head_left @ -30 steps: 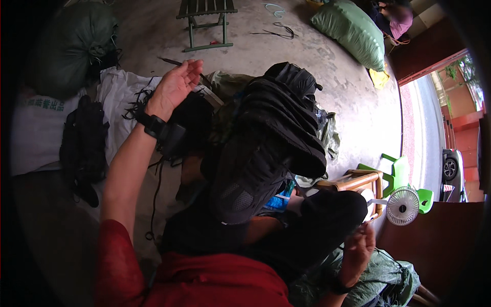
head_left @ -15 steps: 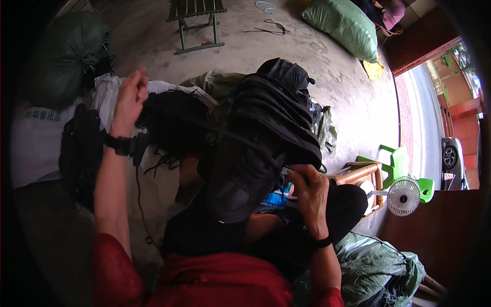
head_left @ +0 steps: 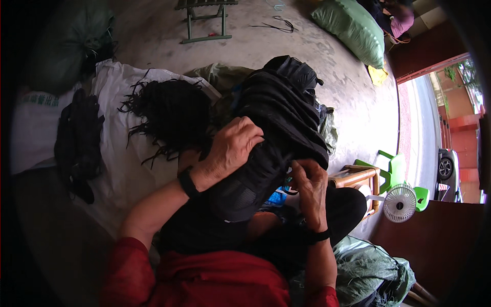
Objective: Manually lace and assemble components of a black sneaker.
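Observation:
A black shoe upper (head_left: 236, 198) with a mesh toe lies over my lap, its toe toward me. Dark laces (head_left: 275, 159) cross its middle. My left hand (head_left: 231, 149) is over its left side, thumb and fingers pinched on what looks like a black shoelace, mostly hidden by the fingers. At the right edge of the upper, my right hand (head_left: 310, 181) is closed, fingertips gripping that edge; a thin dark strand hangs beside them. Just beyond lies a stack of more black uppers (head_left: 286, 110). Left of the stack, a tangled heap of black laces (head_left: 176, 110) rests on a white sack (head_left: 115, 138).
More black pieces (head_left: 76, 146) lie at the left. Beyond are a folding stool (head_left: 207, 20) and a stuffed green sack (head_left: 350, 30), with another person (head_left: 401, 20) behind. At right stand a small fan (head_left: 400, 203), a bamboo stool (head_left: 358, 176) and a green chair (head_left: 393, 174).
My left hand has come from the far left, where a dark strand stretched from it, in to the shoe upper. My right hand stays at the upper's right edge. The view has shifted slightly.

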`<state>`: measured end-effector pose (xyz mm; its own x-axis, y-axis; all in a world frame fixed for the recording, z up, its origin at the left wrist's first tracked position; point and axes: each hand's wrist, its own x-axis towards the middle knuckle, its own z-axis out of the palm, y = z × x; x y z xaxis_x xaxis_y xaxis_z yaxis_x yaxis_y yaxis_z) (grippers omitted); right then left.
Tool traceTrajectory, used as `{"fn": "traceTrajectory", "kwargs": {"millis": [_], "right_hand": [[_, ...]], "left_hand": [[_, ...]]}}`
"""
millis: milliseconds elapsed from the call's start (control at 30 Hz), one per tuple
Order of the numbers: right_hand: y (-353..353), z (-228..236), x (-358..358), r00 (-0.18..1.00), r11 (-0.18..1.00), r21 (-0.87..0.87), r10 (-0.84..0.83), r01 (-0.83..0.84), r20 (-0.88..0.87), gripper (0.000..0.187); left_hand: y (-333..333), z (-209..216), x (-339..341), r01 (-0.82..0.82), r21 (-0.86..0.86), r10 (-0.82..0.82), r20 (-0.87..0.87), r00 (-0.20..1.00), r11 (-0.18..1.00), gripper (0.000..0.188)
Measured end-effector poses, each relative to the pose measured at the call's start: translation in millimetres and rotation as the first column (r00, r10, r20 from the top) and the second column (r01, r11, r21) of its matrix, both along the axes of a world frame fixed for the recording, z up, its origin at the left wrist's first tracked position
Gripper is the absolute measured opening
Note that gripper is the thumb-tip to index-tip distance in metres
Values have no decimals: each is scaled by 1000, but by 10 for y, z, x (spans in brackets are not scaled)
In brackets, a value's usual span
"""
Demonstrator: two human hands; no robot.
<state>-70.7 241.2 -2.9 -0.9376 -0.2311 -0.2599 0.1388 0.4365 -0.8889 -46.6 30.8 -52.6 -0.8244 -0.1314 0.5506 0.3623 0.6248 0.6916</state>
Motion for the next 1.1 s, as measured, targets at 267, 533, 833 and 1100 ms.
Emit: {"fn": "traceTrajectory", "kwargs": {"millis": [267,533,833,1100], "right_hand": [[-104,-158,84,682,828,561,409,3,-606,8],[-31,-31,-165,991,989,-62,134,-132,29,14],[0,-82,-23,979,977,-55,203,-205,-35,12],[-1,-121,-20,987,983,-80,161,-163,-22,11]], "left_hand": [[30,-82,176,-2,-31,0,-44,999,1000,16],[-153,-30,162,65,471,-173,190,966,880,5],[-155,-20,-56,-26,201,16,53,998,979,12],[-209,10,10,110,-48,-105,98,990,993,10]]}}
